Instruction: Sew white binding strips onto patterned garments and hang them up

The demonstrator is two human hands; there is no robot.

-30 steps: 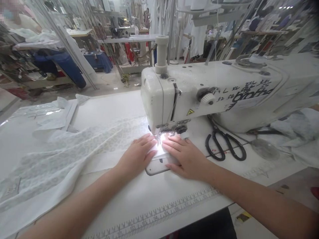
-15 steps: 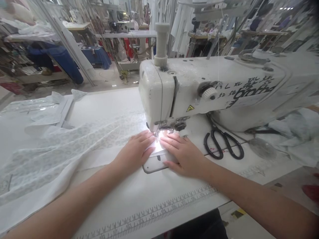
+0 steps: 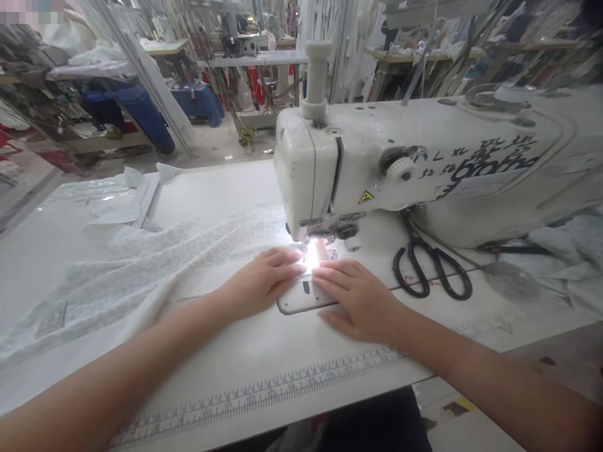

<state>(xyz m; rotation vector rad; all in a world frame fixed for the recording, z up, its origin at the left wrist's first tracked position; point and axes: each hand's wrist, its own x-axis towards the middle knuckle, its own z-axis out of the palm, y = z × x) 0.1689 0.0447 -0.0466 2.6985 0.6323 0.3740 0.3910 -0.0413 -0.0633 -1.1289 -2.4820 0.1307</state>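
Observation:
White, pale-patterned fabric spreads across the left of the table, its near end under the needle area of a white sewing machine. Bright lamp light washes out the spot, so the stitching cannot be made out. My left hand lies on the cloth just left of the needle, fingers stretched flat. On the right, my right hand rests with straight fingers at the lit cloth edge, thumb apart on the machine bed. Neither hand grips anything visible.
Black-handled scissors lie right of my right hand. More pale fabric is bunched at the far right, and cut pieces sit at the back left. A ruler scale runs along the table's front. Other sewing stations stand behind.
The view has shifted, moving the machine rightward in it. The cloth's near edge has slid farther toward the needle. My right fingertips have drawn back slightly from the needle.

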